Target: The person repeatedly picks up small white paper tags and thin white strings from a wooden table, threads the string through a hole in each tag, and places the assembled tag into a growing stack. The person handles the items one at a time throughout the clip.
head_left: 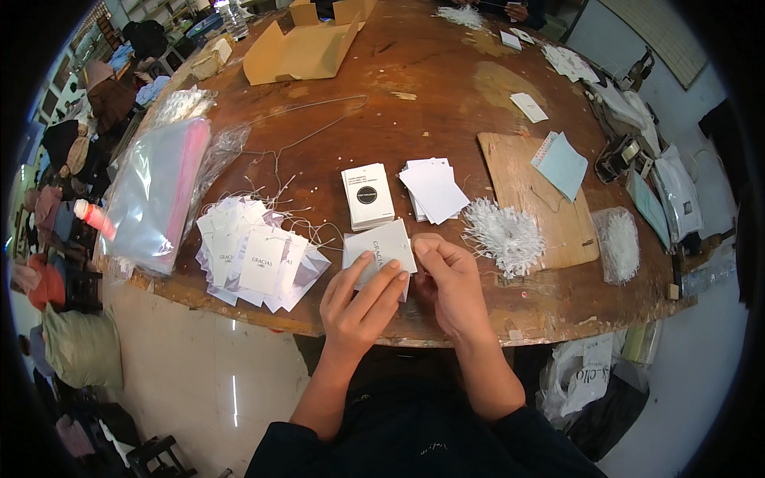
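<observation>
A white hang tag with dark print lies near the table's front edge, on top of other white cards. My left hand rests on it, fingers stretched and slightly spread over its face. At the tag's right edge, my right hand is closed in a pinch; what sits between thumb and forefinger is hidden. Just beyond stands a stack of printed white cards, beside a stack of plain white cards. Strung tags form a loose pile left of my hands. To the right is a heap of white tag strings.
Clear plastic bags lie at the left edge. A wooden board carries a light blue card. Farther right is a bagged bundle of strings. An open cardboard box stands at the back; another person's hand shows far right.
</observation>
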Available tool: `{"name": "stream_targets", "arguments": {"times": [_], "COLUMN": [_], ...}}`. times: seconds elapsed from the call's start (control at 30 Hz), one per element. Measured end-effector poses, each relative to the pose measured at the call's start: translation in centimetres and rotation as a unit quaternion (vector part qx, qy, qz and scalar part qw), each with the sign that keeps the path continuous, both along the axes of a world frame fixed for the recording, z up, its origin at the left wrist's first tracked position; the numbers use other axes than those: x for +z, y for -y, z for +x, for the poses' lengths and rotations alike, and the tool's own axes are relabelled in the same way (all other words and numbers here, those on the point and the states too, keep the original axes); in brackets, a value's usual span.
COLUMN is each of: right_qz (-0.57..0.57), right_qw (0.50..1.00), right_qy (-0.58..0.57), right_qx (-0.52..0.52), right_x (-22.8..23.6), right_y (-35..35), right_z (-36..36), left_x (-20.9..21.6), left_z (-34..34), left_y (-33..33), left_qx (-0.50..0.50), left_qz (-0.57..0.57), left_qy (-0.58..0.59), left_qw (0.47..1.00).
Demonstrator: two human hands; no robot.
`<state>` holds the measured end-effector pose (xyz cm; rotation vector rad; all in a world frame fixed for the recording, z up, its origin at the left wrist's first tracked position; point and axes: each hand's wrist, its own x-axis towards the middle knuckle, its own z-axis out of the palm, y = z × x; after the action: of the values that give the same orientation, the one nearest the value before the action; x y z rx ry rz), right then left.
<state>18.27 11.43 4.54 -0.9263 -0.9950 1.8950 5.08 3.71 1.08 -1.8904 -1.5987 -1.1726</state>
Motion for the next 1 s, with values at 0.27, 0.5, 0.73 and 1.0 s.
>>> {"name": "stream_targets", "arguments": {"times": [0.27, 0.5, 0.73, 1.0], "right_qz": [-0.008, 0.166, 0.545, 0.535], "right_qw": [1.000, 0.967, 0.752, 0.665], "right_qy": [0.012, 0.174, 0.367, 0.500], "right_qx": [0.027, -0.086, -0.047, 0.143], "right_x": [-0.4, -1.5, -1.9, -1.3], "right_y": [0.5, -3.1, -6.6, -9.4], "right_z": [-1.2, -1.5, -4.1, -5.8], "left_x": [0.7, -0.3, -1.7, -1.3], "left_z": [-1.2, -4.2, -9.9, -7.7], "left_y": [0.7, 3.2, 4.0, 4.0], "left_qx": [-0.004, 0.056, 0.325, 0.293], "left_qz": [0.031, 0.001, -0.095, -0.167], "left_qy": [-0.064, -0.111, -0.051, 0.026], "left_qw": [0.997, 0.992, 0.940, 0.941]}}
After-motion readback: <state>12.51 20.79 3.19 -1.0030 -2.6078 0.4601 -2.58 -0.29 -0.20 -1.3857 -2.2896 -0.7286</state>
